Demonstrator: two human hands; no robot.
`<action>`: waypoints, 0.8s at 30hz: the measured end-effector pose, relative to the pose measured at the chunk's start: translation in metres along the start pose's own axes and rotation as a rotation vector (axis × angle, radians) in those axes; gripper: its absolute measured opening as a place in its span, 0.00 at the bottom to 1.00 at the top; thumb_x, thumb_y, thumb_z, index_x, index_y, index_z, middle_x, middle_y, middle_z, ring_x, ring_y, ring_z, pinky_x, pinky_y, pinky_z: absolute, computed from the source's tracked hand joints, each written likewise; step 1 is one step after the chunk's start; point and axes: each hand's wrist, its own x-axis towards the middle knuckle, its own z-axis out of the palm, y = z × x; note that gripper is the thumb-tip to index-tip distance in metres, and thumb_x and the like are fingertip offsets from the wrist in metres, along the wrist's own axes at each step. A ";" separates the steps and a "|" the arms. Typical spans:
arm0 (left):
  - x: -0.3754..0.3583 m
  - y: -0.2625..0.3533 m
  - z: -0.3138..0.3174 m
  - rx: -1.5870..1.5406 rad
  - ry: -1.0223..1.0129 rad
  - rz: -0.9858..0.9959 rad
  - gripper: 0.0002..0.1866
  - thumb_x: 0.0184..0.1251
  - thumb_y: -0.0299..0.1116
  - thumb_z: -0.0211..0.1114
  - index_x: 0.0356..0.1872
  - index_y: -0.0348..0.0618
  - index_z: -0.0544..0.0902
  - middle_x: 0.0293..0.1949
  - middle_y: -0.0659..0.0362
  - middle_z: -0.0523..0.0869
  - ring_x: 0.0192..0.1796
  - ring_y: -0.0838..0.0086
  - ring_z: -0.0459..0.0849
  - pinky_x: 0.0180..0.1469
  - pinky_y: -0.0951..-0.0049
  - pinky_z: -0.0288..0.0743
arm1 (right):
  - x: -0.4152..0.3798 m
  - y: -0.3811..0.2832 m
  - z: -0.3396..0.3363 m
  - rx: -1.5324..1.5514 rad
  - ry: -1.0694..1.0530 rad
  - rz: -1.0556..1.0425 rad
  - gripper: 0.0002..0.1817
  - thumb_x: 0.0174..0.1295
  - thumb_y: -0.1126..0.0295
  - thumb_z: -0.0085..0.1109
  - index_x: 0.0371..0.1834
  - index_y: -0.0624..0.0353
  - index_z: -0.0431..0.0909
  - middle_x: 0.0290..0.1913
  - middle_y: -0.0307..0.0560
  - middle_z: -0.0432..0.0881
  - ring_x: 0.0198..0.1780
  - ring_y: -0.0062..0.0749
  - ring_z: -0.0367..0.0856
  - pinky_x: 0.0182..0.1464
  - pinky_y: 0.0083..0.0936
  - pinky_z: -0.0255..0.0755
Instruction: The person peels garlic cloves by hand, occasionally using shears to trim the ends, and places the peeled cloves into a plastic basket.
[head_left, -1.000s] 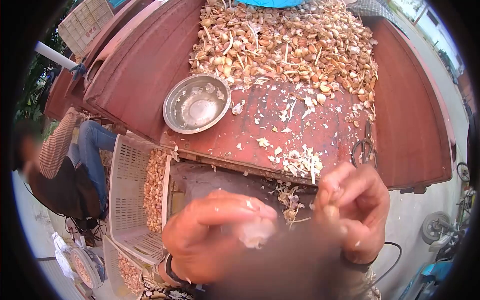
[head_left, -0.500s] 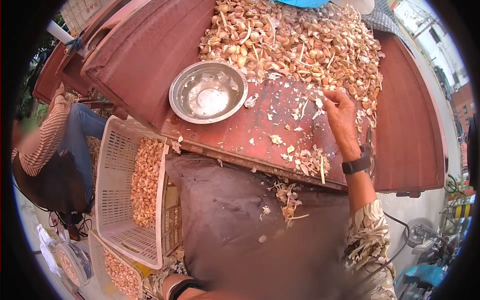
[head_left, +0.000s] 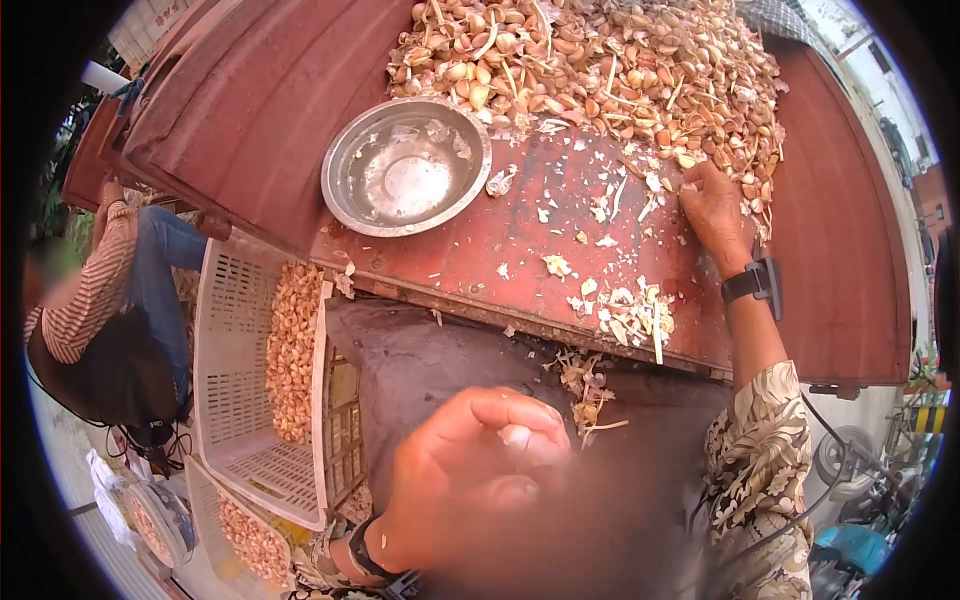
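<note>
My left hand (head_left: 480,470) is raised low in the middle of the head view, its fingers curled round a small whitish piece, apparently a garlic clove (head_left: 515,436). Blur covers part of that hand. At the front edge of the large garlic pile (head_left: 600,70), my right hand (head_left: 712,205) has its fingers bent together against the cloves; what they hold, if anything, is hidden. Both hands are over or before the red metal surface (head_left: 480,260), which is strewn with skins. A steel bowl (head_left: 407,168) with some skins in it stands left of the pile.
A white plastic crate (head_left: 255,400) holding cloves stands below the red surface, with another crate (head_left: 245,540) of cloves under it. A seated person (head_left: 100,290) is at the far left. Dark cloth (head_left: 400,350) lies along the front edge.
My left hand has come up from the bottom edge into view. My right hand has moved right and slightly up to the pile's edge, its fingers more curled. The view has shifted slightly.
</note>
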 end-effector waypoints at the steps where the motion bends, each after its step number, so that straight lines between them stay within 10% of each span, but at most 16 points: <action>1: -0.001 -0.007 -0.005 0.030 0.061 -0.101 0.13 0.63 0.25 0.58 0.48 0.33 0.75 0.39 0.49 0.80 0.34 0.71 0.81 0.35 0.71 0.75 | -0.006 -0.014 -0.007 0.172 -0.065 0.096 0.10 0.53 0.71 0.63 0.38 0.63 0.77 0.33 0.48 0.80 0.32 0.34 0.80 0.36 0.27 0.74; 3: 0.006 -0.016 -0.008 0.087 0.139 -0.201 0.14 0.65 0.26 0.59 0.50 0.34 0.75 0.40 0.52 0.81 0.37 0.73 0.81 0.38 0.73 0.74 | -0.031 -0.063 -0.026 0.643 -0.217 0.288 0.09 0.58 0.72 0.60 0.41 0.63 0.76 0.34 0.39 0.79 0.31 0.19 0.78 0.32 0.16 0.72; 8: 0.034 -0.039 0.000 0.191 0.183 -0.046 0.16 0.69 0.27 0.59 0.56 0.35 0.75 0.43 0.57 0.80 0.42 0.77 0.79 0.44 0.79 0.72 | -0.123 -0.138 -0.045 1.563 -0.542 0.449 0.11 0.64 0.76 0.56 0.48 0.61 0.73 0.37 0.40 0.79 0.32 0.20 0.78 0.30 0.14 0.72; 24: 0.016 -0.049 0.013 0.871 0.213 0.690 0.15 0.55 0.14 0.65 0.45 0.36 0.80 0.40 0.53 0.81 0.34 0.73 0.83 0.33 0.77 0.77 | -0.213 -0.205 -0.054 1.171 -0.121 0.204 0.07 0.63 0.80 0.60 0.43 0.67 0.79 0.42 0.43 0.79 0.36 0.20 0.80 0.35 0.16 0.77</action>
